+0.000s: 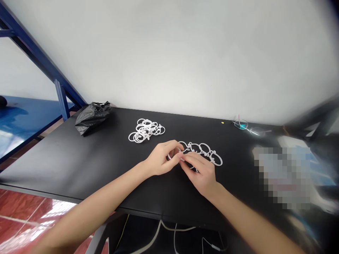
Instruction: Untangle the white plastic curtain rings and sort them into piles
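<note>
My left hand (pixel 164 157) is closed around a thin white plastic ring (pixel 169 155), thumb and fingers curled on its sides. My right hand (pixel 201 173) meets it from the right, its fingertips pinched on the same ring near the left thumb. The exact joint between the fingertips is hidden. Just beyond and beside my right hand, several more white rings (pixel 204 148) with small knobs lie loosely together on the black table (pixel 111 158). Farther back to the left sits a heaped pile of similar white rings (pixel 145 131).
A crumpled black plastic bag (pixel 92 116) rests at the back left. Eyeglasses (pixel 241 124) lie near the wall at the back right. A blurred, pixelated clear package (pixel 280 176) occupies the right side. Cables (pixel 155 236) hang below the front edge.
</note>
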### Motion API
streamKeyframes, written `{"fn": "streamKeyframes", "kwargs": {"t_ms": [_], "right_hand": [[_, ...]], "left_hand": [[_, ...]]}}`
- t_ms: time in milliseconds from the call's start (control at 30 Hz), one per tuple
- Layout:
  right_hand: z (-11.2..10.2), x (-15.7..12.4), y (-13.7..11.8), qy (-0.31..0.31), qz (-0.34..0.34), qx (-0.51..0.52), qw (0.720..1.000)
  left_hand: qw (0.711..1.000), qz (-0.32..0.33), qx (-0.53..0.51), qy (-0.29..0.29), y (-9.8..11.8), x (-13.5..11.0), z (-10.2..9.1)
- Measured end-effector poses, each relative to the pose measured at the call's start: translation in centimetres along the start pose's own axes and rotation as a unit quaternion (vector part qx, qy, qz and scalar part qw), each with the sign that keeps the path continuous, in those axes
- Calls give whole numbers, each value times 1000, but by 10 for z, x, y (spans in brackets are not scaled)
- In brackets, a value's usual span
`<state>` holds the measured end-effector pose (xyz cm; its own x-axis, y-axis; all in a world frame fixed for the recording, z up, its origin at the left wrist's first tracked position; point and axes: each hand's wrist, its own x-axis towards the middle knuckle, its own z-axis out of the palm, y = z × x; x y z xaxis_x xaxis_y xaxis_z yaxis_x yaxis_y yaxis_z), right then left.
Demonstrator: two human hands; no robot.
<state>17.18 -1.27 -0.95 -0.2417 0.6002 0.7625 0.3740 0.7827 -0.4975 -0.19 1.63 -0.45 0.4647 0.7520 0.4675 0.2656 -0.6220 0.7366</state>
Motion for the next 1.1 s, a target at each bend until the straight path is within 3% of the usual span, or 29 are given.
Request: {"fn": "streamKeyframes", "kwargs": {"t_ms": [100,267,567,700,800,900,967,1100], "right_hand": [[-1,1,-2,10,21,16,1000],[-4,-1,-3,16,85,34,996],[-4,-3,-4,12,104,72,992],[-4,-1,0,0,171,107,979],[-5,1,4,0,208,84,975],[-5,2,9,0,180,37,983],[-5,1,14,-4,139,9,990],[-1,-4,23,-69,88,-47,993]], "left_hand": [[996,44,76,27,-2,-1,-1],[991,87,88,52,-6,0,-3],[991,86,93,49,-4,0,-1],[983,61,152,79,-8,5,-17],[943,6,277,185,-21,12,-45],[888,-54,380,253,-42,14,-71],[863,-89,427,253,-57,12,-81],[848,-129,486,169,-74,6,-81]]}}
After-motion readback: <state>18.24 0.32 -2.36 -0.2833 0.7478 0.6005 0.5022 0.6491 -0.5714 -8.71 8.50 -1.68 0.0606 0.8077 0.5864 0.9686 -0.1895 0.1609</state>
